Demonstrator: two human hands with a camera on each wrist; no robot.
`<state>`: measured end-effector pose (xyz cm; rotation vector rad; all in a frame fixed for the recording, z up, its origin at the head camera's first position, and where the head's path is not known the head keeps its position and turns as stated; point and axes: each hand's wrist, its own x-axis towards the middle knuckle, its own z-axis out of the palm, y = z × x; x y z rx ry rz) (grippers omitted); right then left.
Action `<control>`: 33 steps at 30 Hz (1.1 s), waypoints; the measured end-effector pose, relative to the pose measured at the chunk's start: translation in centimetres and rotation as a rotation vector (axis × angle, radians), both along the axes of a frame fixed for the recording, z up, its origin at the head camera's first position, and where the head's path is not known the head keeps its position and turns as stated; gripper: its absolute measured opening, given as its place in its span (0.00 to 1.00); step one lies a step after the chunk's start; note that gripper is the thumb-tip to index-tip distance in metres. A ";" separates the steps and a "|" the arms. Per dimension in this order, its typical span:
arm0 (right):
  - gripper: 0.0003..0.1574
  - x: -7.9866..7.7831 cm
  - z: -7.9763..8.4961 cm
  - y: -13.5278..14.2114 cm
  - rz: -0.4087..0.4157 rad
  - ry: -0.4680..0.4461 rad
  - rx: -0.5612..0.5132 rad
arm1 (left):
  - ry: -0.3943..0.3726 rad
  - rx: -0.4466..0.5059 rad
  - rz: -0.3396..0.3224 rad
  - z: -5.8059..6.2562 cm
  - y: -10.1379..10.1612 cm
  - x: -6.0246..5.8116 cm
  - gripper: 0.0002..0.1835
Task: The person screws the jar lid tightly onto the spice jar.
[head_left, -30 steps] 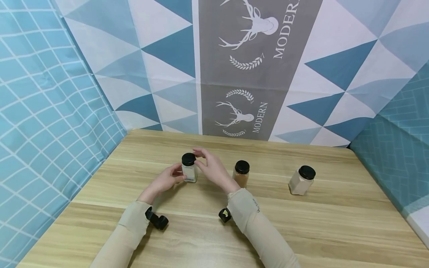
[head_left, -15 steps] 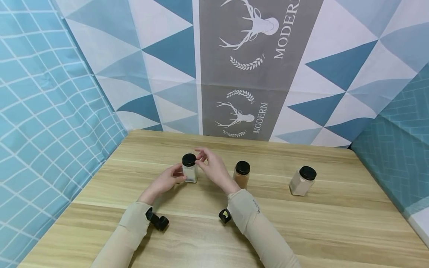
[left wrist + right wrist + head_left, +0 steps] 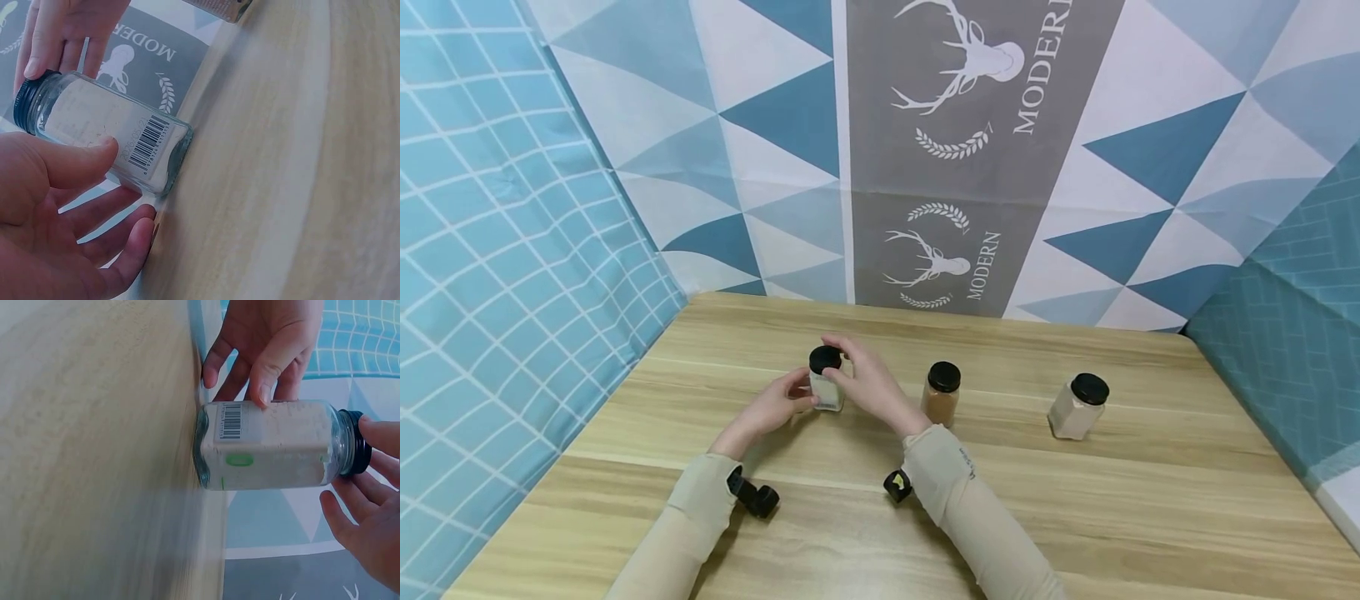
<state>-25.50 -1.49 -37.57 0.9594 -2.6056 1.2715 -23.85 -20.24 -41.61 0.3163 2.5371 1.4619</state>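
A glass jar of pale powder, with a black lid, stands upright on the wooden table at the middle left. My left hand holds the body of this jar, its thumb on one side and fingers on the other. From the right, my right hand grips the lid between thumb and fingers. In the right wrist view the lid sits on the jar's neck, and a barcode label and a green mark show on the glass.
A jar of orange-brown powder with a black lid stands just right of my right forearm. Farther right is another black-lidded jar of pale powder. Patterned cloth hangs behind the wooden table.
My right hand has shifted slightly left, its thumb and fingers coming farther round the lid. The left hand and the jar have stayed in place.
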 end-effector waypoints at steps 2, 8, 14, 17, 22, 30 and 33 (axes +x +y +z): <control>0.30 -0.1 0.0 0.2 0.020 0.010 -0.011 | -0.006 0.007 -0.002 0.0 0.0 0.0 0.28; 0.28 -0.2 0.0 0.6 0.040 0.032 -0.033 | -0.002 0.023 -0.006 0.0 -0.1 -0.2 0.28; 0.27 -0.3 -0.1 0.8 0.036 0.033 -0.033 | 0.000 0.020 -0.011 -0.2 -0.1 -0.2 0.28; 0.29 -0.4 -0.1 0.9 0.044 0.029 -0.003 | 0.003 0.015 -0.017 -0.2 0.0 -0.2 0.28; 0.30 -0.6 0.1 0.8 0.120 0.019 0.058 | -0.003 0.017 -0.020 -0.2 0.1 -0.1 0.29; 0.27 -0.8 0.5 0.8 0.182 -0.054 0.045 | -0.002 0.021 -0.003 -0.4 0.1 -0.1 0.29; 0.27 -0.9 0.6 0.8 0.179 -0.051 0.049 | 0.000 0.021 0.002 -0.5 0.1 -0.1 0.28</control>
